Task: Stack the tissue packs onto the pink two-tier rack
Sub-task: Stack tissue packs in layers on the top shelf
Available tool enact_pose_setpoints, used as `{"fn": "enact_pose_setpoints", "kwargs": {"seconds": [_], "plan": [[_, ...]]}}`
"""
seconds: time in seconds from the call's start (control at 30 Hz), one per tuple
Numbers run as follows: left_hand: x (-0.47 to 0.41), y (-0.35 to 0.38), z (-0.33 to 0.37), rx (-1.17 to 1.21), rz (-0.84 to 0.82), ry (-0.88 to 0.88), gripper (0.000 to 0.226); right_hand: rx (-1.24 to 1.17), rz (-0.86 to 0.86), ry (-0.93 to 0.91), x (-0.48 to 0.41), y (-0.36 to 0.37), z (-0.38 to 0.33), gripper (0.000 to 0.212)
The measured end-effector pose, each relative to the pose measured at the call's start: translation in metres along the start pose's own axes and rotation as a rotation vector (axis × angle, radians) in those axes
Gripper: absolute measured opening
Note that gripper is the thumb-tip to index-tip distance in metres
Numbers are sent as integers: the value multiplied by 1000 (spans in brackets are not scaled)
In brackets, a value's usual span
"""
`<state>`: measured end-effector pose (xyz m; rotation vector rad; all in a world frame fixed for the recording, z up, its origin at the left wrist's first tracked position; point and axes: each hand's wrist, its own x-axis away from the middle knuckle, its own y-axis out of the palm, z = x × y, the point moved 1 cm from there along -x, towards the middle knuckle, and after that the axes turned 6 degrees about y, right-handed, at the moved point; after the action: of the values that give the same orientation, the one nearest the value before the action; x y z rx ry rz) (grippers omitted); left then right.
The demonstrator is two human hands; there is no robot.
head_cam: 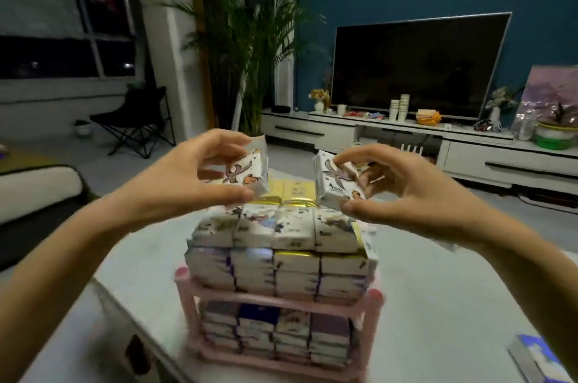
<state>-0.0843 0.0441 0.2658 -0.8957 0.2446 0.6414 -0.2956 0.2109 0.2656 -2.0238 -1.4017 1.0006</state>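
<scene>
The pink two-tier rack (187,292) stands on a white table, both tiers packed with small white patterned tissue packs. The upper pile (275,251) rises well above the rack, with yellow packs (297,191) at its back. My left hand (190,176) holds one white tissue pack (250,171) with a purple flower print just above the pile's left side. My right hand (397,188) pinches a second, similar pack (334,185) above the pile's right side. The two held packs are apart.
The white table (438,304) carries a purple and blue packet (538,357) at its front right corner. Beyond are a TV (416,66) on a white cabinet, a potted palm (247,48), a black folding chair (137,119) and a sofa arm (34,188) at left.
</scene>
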Motion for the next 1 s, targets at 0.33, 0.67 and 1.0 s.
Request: {"fn": "enact_pose_setpoints", "kwargs": {"seconds": [0.33,0.67,1.0], "plan": [[-62,-26,-97,-49,-248,-180,62,244,-181,56,-119,56,-2,46],[-65,-11,-111,-99,-317,-106,69,273,-230,82,-122,64,0,52],[-59,-13,-113,91,-198,-140,71,228,-232,76,-128,61,7,63]]}}
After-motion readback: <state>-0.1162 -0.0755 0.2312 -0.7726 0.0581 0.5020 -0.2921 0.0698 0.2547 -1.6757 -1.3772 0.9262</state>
